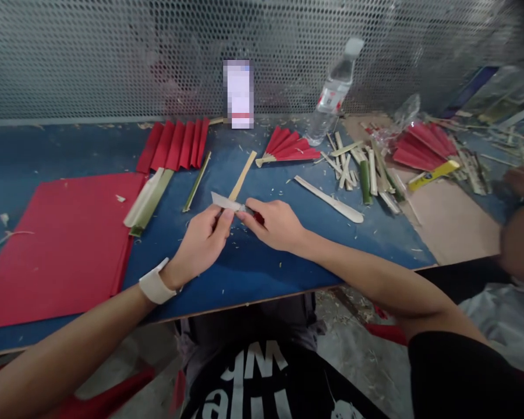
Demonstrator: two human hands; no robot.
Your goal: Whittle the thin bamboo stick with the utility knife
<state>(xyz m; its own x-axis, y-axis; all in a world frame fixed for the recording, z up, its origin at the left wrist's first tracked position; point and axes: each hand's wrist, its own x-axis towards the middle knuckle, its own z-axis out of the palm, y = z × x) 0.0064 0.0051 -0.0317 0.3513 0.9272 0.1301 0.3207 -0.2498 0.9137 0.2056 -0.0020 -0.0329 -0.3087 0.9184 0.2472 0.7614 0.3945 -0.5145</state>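
My right hand [277, 223] is closed round the dark handle of a knife, whose pale blade [223, 201] points left. The blade lies across a thin bamboo strip [243, 174]. Fingers pinched together, my left hand [203, 241] grips the near end of that strip, its thumb close under the blade. Left of the hands lies a narrow green-edged bamboo piece [197, 182]. To the right, a pale flat bamboo blade shape [329, 199] rests on the blue table [253, 267].
Red sheets [70, 250], split bamboo [149, 203] and pleated red paper [174, 145] lie left. Behind are a phone [240, 93], a red fan [291, 145] and a bottle [334, 93]. Bamboo pieces [365, 174], a yellow-handled tool [434, 176] and another person's arm [521, 238] are right.
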